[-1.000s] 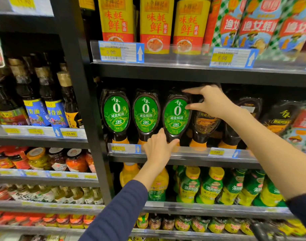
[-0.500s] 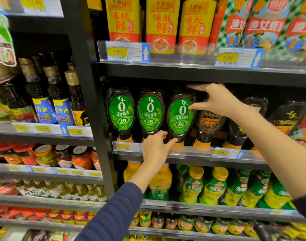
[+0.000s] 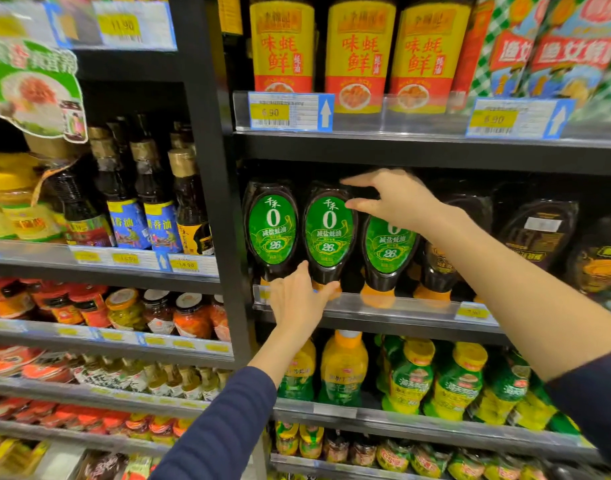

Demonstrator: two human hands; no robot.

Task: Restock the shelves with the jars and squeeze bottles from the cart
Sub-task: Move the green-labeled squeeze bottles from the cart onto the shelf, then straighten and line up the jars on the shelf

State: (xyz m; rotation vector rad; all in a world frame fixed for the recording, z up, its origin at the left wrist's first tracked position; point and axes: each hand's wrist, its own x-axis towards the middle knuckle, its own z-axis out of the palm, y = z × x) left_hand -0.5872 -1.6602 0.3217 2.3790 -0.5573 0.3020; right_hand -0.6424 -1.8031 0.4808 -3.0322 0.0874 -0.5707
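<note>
The left hand [image 3: 299,299] hides the middle bottle's [image 3: 329,233] cap, its grip loosely open there, while the right hand [image 3: 397,199], fingers spread, covers the third bottle's [image 3: 387,247] top on the shelf [image 3: 394,306].

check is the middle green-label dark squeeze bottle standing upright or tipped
Upright: the middle green-label dark squeeze bottle stands cap-down on its orange cap, level with its neighbours, left hand at its base.
</note>
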